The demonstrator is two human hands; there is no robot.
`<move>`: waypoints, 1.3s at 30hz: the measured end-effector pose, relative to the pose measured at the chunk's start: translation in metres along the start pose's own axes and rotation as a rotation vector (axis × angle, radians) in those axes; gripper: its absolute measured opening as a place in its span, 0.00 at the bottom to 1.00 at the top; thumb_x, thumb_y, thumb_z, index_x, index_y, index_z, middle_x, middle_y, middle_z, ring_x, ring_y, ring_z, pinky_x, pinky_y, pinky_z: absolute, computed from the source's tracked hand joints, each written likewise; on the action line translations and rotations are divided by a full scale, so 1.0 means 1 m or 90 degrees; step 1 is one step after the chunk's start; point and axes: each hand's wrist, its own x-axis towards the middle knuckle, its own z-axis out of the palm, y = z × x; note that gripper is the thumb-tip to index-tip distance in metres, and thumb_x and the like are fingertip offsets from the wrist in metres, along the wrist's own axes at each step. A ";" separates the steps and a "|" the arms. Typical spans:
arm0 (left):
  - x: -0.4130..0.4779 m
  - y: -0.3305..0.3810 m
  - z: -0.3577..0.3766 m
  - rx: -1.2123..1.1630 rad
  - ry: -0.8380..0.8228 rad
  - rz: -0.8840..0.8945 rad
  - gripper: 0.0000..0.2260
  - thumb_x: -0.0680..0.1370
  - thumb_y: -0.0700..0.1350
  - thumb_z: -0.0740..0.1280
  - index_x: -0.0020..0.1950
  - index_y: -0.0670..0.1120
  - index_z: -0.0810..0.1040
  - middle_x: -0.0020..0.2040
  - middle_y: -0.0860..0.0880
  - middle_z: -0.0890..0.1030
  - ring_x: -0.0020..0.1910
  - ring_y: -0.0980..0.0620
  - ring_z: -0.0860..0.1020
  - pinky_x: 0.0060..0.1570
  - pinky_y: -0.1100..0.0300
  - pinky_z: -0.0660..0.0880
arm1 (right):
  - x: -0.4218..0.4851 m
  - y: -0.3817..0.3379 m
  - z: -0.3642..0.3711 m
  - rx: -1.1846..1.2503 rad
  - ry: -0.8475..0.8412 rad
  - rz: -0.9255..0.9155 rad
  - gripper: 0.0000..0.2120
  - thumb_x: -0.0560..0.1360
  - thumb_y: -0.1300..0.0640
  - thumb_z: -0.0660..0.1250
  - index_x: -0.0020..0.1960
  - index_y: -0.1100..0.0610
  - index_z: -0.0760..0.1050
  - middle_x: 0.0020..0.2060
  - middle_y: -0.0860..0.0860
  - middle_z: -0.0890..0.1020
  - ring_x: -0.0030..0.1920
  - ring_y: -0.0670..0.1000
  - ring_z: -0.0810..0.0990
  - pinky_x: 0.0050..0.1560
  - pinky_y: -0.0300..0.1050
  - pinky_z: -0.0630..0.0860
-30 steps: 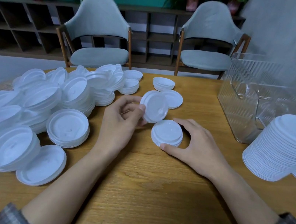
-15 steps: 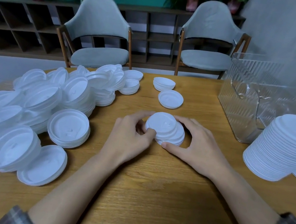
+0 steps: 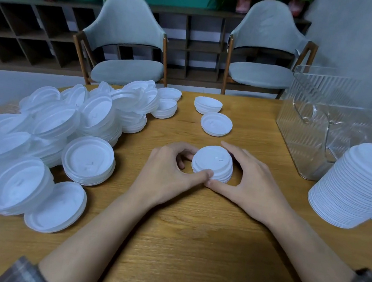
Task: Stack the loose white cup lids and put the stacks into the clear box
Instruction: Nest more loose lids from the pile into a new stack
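A short stack of white lids (image 3: 213, 162) stands on the wooden table (image 3: 187, 250) at the middle. My left hand (image 3: 167, 174) curls round its left side, thumb at the front. My right hand (image 3: 246, 182) cups its right side, and the two thumbs meet in front of the stack. A big heap of loose white lids (image 3: 42, 132) covers the table's left. The clear box (image 3: 334, 120) stands at the right, with a tall lid stack (image 3: 363, 186) in front of it.
A single lid (image 3: 216, 124) and a small stack (image 3: 207, 105) lie beyond my hands. Two more small stacks (image 3: 166, 105) sit by the heap's far end. Two grey chairs (image 3: 127, 41) stand behind the table, with a shelf along the wall.
My left hand brought one lid down from the air onto the small stack. It slid from off-centre to square, and both hands now close round the stack.
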 end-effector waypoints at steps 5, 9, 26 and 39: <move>-0.001 0.000 0.006 0.005 0.026 0.007 0.17 0.67 0.60 0.81 0.53 0.59 0.84 0.46 0.61 0.84 0.42 0.58 0.78 0.43 0.70 0.72 | 0.000 -0.002 -0.003 -0.005 -0.014 0.007 0.48 0.68 0.35 0.77 0.82 0.46 0.61 0.71 0.42 0.73 0.74 0.44 0.67 0.69 0.40 0.63; -0.001 -0.002 0.006 -0.004 0.022 0.005 0.18 0.67 0.61 0.81 0.54 0.59 0.84 0.47 0.61 0.84 0.44 0.58 0.78 0.46 0.65 0.75 | -0.001 -0.006 -0.006 -0.014 -0.039 0.025 0.51 0.67 0.35 0.78 0.83 0.47 0.59 0.75 0.43 0.71 0.77 0.44 0.64 0.68 0.38 0.59; 0.000 0.000 0.000 -0.048 -0.016 -0.003 0.14 0.69 0.55 0.82 0.52 0.56 0.87 0.47 0.65 0.86 0.49 0.63 0.82 0.48 0.65 0.78 | 0.001 -0.001 -0.017 -0.016 -0.118 0.058 0.52 0.67 0.25 0.70 0.84 0.43 0.57 0.80 0.42 0.65 0.81 0.47 0.60 0.79 0.53 0.61; 0.005 -0.011 -0.003 -0.008 -0.036 0.016 0.20 0.68 0.58 0.83 0.58 0.56 0.88 0.48 0.59 0.86 0.50 0.63 0.81 0.50 0.66 0.77 | -0.001 -0.005 -0.013 -0.020 -0.069 0.010 0.47 0.68 0.34 0.77 0.81 0.43 0.62 0.76 0.38 0.69 0.76 0.41 0.64 0.70 0.40 0.62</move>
